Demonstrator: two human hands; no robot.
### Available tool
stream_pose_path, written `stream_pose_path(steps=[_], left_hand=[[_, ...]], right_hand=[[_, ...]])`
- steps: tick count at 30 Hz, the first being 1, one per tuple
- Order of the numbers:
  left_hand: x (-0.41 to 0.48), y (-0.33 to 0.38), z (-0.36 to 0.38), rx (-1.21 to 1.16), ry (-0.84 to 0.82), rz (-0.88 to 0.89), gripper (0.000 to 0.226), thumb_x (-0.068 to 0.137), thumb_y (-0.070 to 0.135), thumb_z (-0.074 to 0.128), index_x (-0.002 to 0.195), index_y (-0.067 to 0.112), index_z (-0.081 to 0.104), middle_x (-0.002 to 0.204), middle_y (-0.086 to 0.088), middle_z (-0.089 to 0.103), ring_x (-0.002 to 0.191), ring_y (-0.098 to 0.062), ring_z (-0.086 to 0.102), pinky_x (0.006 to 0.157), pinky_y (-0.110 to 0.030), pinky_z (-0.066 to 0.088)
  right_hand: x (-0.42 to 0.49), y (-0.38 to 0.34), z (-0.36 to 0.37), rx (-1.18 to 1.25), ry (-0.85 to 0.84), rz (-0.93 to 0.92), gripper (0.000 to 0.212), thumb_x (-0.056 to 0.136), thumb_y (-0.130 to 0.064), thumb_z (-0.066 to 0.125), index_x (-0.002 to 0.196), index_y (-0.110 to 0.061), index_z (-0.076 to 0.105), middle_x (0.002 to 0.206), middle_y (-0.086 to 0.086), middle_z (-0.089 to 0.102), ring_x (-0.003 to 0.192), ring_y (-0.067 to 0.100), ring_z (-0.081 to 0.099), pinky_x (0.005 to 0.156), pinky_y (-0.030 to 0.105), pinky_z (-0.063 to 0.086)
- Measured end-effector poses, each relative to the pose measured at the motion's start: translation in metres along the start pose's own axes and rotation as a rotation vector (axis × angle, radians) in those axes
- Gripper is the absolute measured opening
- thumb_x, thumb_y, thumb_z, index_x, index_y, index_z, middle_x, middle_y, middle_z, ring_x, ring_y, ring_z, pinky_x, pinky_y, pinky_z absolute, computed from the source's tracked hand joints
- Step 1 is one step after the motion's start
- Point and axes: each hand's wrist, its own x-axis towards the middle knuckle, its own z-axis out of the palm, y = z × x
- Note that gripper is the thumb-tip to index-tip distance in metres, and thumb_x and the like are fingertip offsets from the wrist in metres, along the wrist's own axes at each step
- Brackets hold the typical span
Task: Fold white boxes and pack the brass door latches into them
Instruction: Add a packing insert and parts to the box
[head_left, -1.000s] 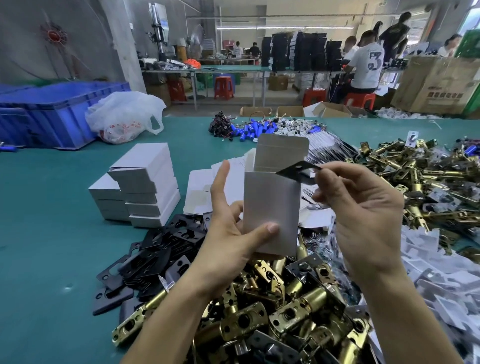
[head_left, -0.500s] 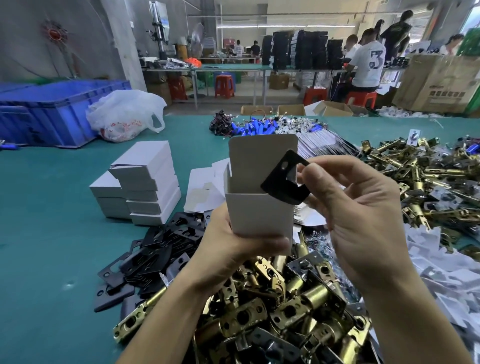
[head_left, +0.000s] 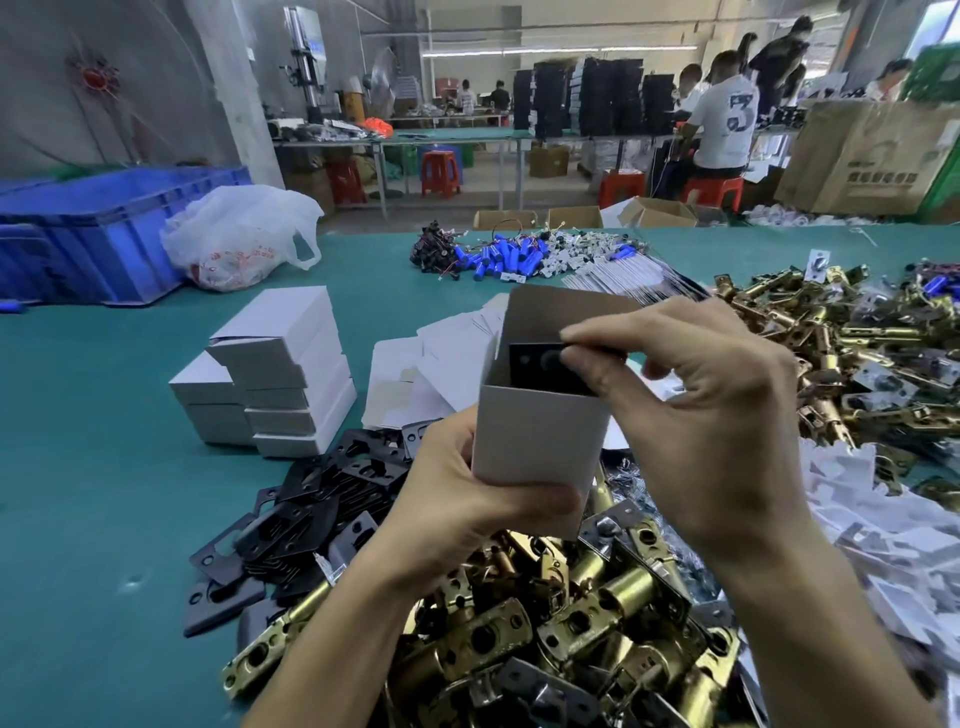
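Note:
My left hand (head_left: 457, 514) grips an open white box (head_left: 540, 441) upright from below, its top flap raised. My right hand (head_left: 701, 415) pinches a black strike plate (head_left: 535, 364) at its top edge, and the plate stands partly inside the box mouth. Below my hands lies a heap of brass door latches (head_left: 545, 634). More brass latches (head_left: 841, 332) are piled at the right. A stack of closed white boxes (head_left: 280, 374) stands to the left.
Black strike plates (head_left: 311, 514) are spread left of the latch heap. Flat white box blanks (head_left: 441, 364) lie behind the held box, white paper pieces (head_left: 893, 545) at the right. Blue cylinders (head_left: 509, 257), a plastic bag (head_left: 239, 239) and a blue crate (head_left: 93, 234) sit farther back.
My right hand has brought the black plate from beside the box down into its open top. My left hand has tilted the box so its mouth faces me.

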Motion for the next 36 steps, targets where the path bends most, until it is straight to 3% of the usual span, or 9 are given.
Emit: stream_pose_path(steps=[3,10,16,20,24,27,33,36], left_hand=[[0.000,-0.001,-0.001,-0.050,0.028,0.025,0.043,0.058,0.005,0.089,0.097,0.021,0.077,0.087,-0.004,0.076,0.079,-0.016,0.073,0.063,-0.033,0.059],[0.001,-0.002,-0.001,-0.060,0.053,-0.037,0.047,0.055,0.008,0.090,0.097,0.021,0.075,0.087,-0.007,0.073,0.081,-0.019,0.072,0.062,-0.039,0.061],[0.000,-0.001,-0.001,-0.016,0.017,-0.067,0.049,0.059,0.011,0.091,0.103,0.026,0.075,0.097,-0.008,0.077,0.088,-0.021,0.075,0.066,-0.037,0.061],[-0.001,0.001,0.000,-0.005,0.004,-0.060,0.046,0.062,0.009,0.090,0.103,0.024,0.075,0.094,-0.007,0.077,0.085,-0.020,0.075,0.066,-0.036,0.061],[0.000,0.001,0.001,0.005,0.004,-0.057,0.045,0.062,0.008,0.089,0.101,0.025,0.075,0.091,-0.006,0.076,0.084,-0.019,0.073,0.066,-0.040,0.062],[0.000,0.002,0.001,0.002,-0.007,-0.051,0.046,0.063,0.006,0.089,0.101,0.028,0.076,0.092,-0.003,0.077,0.084,-0.016,0.074,0.067,-0.034,0.061],[0.001,0.000,-0.001,-0.021,0.046,-0.059,0.048,0.056,0.013,0.091,0.100,0.027,0.076,0.097,-0.009,0.077,0.088,-0.021,0.075,0.067,-0.036,0.061],[0.001,-0.001,-0.002,-0.055,0.073,-0.055,0.049,0.054,0.014,0.091,0.100,0.022,0.077,0.097,-0.010,0.077,0.087,-0.021,0.075,0.067,-0.032,0.060]], right_hand=[[0.001,-0.009,0.000,0.047,-0.018,0.007,0.008,0.085,-0.022,0.075,0.092,-0.023,0.078,0.085,-0.004,0.067,0.084,0.017,0.058,0.071,0.025,0.044],[0.002,-0.013,0.001,0.162,-0.195,0.209,0.008,0.087,-0.020,0.073,0.079,-0.024,0.075,0.089,-0.011,0.055,0.081,-0.006,0.050,0.072,0.008,0.034],[0.004,-0.007,0.006,0.329,-0.092,0.426,0.011,0.089,-0.023,0.068,0.079,-0.023,0.072,0.090,-0.007,0.059,0.065,0.000,0.052,0.063,0.011,0.041],[0.001,-0.006,0.009,0.271,-0.065,0.409,0.011,0.088,-0.023,0.071,0.078,-0.028,0.073,0.088,-0.011,0.057,0.066,0.002,0.049,0.063,0.012,0.037],[-0.002,-0.004,0.010,0.117,-0.119,0.353,0.009,0.086,-0.027,0.072,0.080,-0.030,0.077,0.088,-0.014,0.049,0.083,-0.002,0.050,0.066,0.010,0.033],[-0.002,0.000,0.009,0.042,-0.155,0.346,0.011,0.089,-0.030,0.068,0.083,-0.031,0.078,0.089,-0.013,0.049,0.079,-0.003,0.048,0.065,0.011,0.032],[-0.002,-0.001,0.007,0.139,-0.076,0.316,0.016,0.089,-0.021,0.068,0.088,-0.037,0.071,0.094,-0.016,0.057,0.085,0.001,0.057,0.066,0.007,0.039],[-0.003,0.000,0.007,0.230,-0.051,0.358,0.014,0.090,-0.027,0.069,0.094,-0.040,0.065,0.107,-0.012,0.057,0.092,0.004,0.062,0.064,0.011,0.047]])
